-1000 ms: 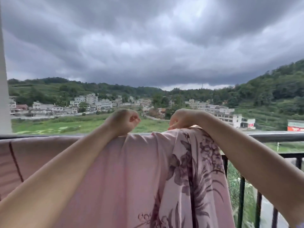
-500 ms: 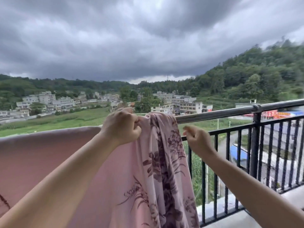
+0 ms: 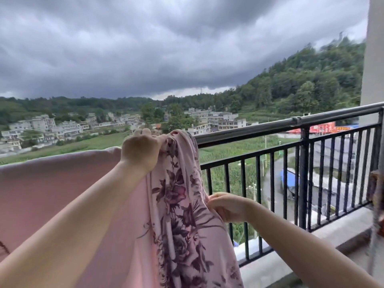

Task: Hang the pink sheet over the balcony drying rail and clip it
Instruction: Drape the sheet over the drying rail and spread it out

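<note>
The pink sheet [image 3: 52, 196] hangs draped over the balcony drying rail [image 3: 270, 126], its plain side spread to the left and its dark floral border [image 3: 178, 215] falling in folds at the right end. At the top of that bunched right end, the left hand [image 3: 141, 150] grips the cloth where it crosses the rail, knuckles up, fingers curled over the far side and thumb pressing the gathered fold against them. Lower down, the right hand [image 3: 226, 206] pinches the right edge of the floral border between thumb and curled fingers, so the fabric sits just left of its fingertips, drawn slightly outward. To the right of the sheet the rail runs bare to a pale wall [image 3: 374, 59], with 1 thick post [image 3: 303, 183] and thin black bars beneath it above a concrete ledge [image 3: 342, 229]. Beyond lie green fields, white buildings [image 3: 209, 119], a wooded hill [image 3: 307, 84] and heavy grey clouds.
</note>
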`<action>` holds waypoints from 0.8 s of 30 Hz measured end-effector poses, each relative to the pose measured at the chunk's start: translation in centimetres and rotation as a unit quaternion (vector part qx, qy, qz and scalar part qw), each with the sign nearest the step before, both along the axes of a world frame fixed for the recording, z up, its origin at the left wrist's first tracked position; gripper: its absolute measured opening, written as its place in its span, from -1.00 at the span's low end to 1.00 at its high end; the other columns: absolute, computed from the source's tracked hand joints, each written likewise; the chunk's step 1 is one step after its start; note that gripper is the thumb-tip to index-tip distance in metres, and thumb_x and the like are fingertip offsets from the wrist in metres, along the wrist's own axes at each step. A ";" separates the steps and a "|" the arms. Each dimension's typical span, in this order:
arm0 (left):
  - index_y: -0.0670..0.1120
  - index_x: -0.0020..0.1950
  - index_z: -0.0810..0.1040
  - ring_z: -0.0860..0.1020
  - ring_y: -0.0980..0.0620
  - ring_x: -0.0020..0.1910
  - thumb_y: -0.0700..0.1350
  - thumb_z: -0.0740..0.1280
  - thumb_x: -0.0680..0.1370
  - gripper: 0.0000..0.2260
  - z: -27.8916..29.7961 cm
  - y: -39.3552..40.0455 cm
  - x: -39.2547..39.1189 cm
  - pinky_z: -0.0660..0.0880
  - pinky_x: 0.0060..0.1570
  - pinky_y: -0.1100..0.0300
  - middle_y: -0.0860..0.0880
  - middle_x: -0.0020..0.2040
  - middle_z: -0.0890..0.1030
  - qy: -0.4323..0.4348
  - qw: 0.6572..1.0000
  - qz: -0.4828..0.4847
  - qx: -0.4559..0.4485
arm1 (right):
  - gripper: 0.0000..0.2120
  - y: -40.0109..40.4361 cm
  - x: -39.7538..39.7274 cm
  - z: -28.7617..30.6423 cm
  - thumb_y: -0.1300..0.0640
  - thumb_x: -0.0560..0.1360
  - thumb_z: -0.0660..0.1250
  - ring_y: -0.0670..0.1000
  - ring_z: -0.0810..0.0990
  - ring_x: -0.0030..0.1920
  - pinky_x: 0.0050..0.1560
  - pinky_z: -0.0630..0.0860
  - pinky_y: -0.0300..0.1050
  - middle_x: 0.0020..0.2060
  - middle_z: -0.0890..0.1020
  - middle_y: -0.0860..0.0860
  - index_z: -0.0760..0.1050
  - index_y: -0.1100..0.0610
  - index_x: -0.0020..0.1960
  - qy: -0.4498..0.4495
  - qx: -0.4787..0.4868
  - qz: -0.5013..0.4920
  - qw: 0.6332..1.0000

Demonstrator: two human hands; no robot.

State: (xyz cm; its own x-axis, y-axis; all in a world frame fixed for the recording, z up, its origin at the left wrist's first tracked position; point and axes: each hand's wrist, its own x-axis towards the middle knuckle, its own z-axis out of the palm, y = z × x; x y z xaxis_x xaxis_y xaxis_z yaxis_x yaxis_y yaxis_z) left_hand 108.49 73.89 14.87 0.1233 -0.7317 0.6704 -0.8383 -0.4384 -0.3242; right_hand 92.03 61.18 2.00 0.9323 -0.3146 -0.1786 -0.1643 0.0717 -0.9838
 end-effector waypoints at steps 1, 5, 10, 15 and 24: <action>0.07 0.39 0.30 0.47 -0.20 0.13 -0.27 0.07 0.57 -0.57 0.0 -0.1 0.1 0.50 0.01 0.00 -0.21 0.12 0.49 0.002 1.000 0.001 0.002 | -0.93 0.2 -0.3 0.5 0.31 0.48 0.20 -0.09 0.58 -0.35 -0.30 0.57 -0.29 -0.29 0.60 0.03 0.46 0.26 -0.13 0.009 -0.040 -0.045 0.998; -0.03 0.23 0.52 0.52 -0.21 0.07 -0.26 0.12 0.56 -0.68 0.5 -0.2 0.8 0.51 -0.01 -0.03 -0.20 0.09 0.55 0.032 0.999 -0.022 -0.026 | -0.93 -0.3 -3.7 4.6 0.30 0.44 0.29 0.00 0.57 -0.30 -0.30 0.56 -0.23 -0.28 0.57 0.08 0.49 0.26 -0.21 0.010 -0.185 -0.234 0.954; -0.20 0.10 0.50 0.55 -0.19 -0.05 -0.25 0.11 0.55 -0.78 1.9 -2.6 1.5 0.47 -0.10 0.02 -0.25 0.02 0.59 0.204 0.971 -0.041 -0.119 | -0.88 -5.8 -7.6 16.9 0.23 0.35 0.39 0.13 0.58 -0.23 -0.21 0.59 -0.03 -0.33 0.57 0.17 0.51 0.27 -0.30 -0.131 -0.380 -0.494 0.771; -0.27 0.18 0.39 0.46 -0.20 0.00 -0.31 0.04 0.57 -0.76 5.5 -5.9 1.1 0.44 -0.01 -0.01 -0.30 0.13 0.45 0.326 0.895 -0.063 -0.297 | -0.61 -7.8 -3.3 28.5 0.21 0.44 0.26 0.23 0.52 0.09 -0.04 0.46 -0.07 0.07 0.54 0.33 0.34 0.39 0.20 -0.107 -0.594 -0.500 0.621; -0.22 0.18 0.50 0.48 -0.12 0.21 0.03 0.10 0.58 -0.61 4.6 -11.6 3.6 0.40 0.16 0.13 -0.17 0.23 0.53 0.287 0.925 0.137 0.209 | -0.69 -17.7 5.0 21.0 0.17 0.46 0.28 -0.05 0.58 -0.34 -0.39 0.53 -0.22 -0.08 0.59 0.01 0.44 0.14 0.19 0.218 -0.500 -0.132 0.828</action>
